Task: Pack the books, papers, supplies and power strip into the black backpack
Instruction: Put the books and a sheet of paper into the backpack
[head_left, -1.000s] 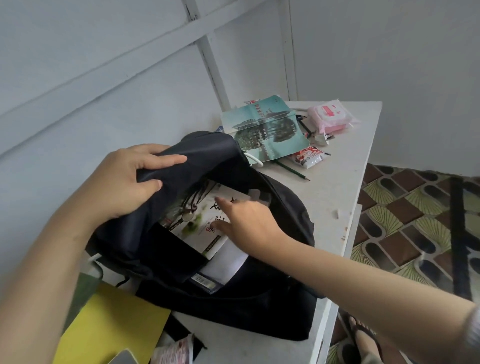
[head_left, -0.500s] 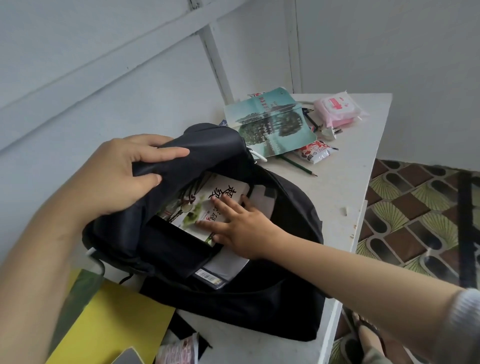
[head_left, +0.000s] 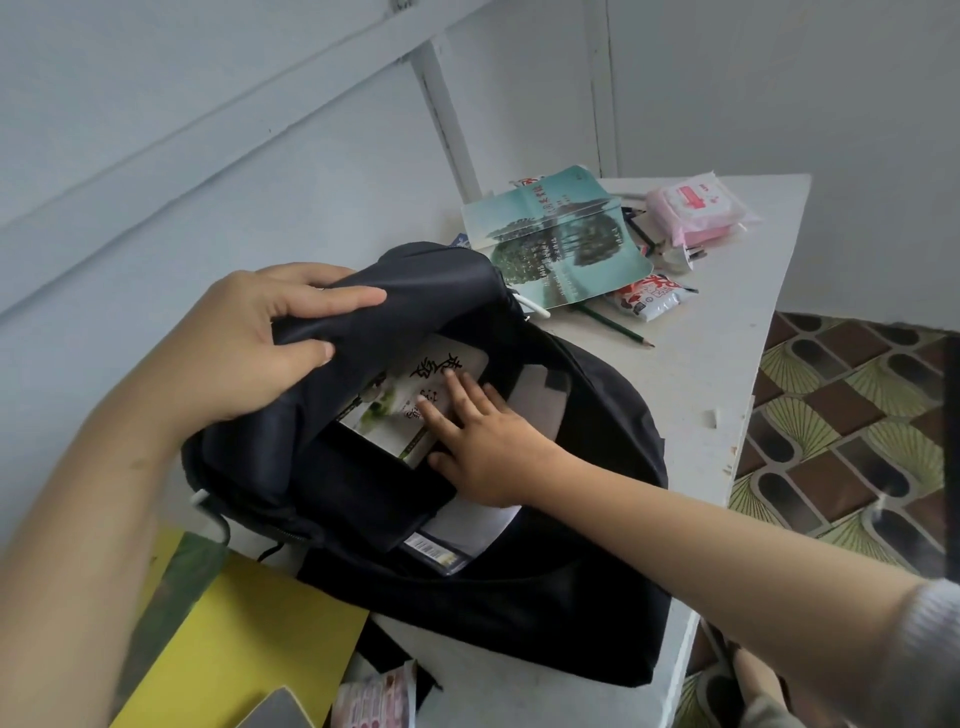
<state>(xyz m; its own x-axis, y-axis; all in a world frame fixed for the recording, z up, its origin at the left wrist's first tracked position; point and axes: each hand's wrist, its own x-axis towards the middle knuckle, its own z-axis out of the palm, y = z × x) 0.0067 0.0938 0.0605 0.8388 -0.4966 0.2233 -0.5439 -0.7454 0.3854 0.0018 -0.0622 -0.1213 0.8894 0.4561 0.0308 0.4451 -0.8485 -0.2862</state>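
Deeper now, the white book (head_left: 402, 395) slides into the black backpack (head_left: 519, 613), right hand (head_left: 485, 449) pressing with fingers spread, left hand (head_left: 254, 338) clamping the flap (head_left: 421, 291); it needs seating fully.

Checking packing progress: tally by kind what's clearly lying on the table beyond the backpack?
Teal landscape-cover book: 1
Plastic packets (pink packet, red-and-white packet): 2
Dark green pencil: 1
Total: 4
Uncounted, unclear: white rod at the black backpack's edge, small clutter by the pink packet.

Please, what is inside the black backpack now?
A white book with black calligraphy, pressed by the right hand; white papers beside it. The left hand grips the backpack open; anything deeper is hidden.
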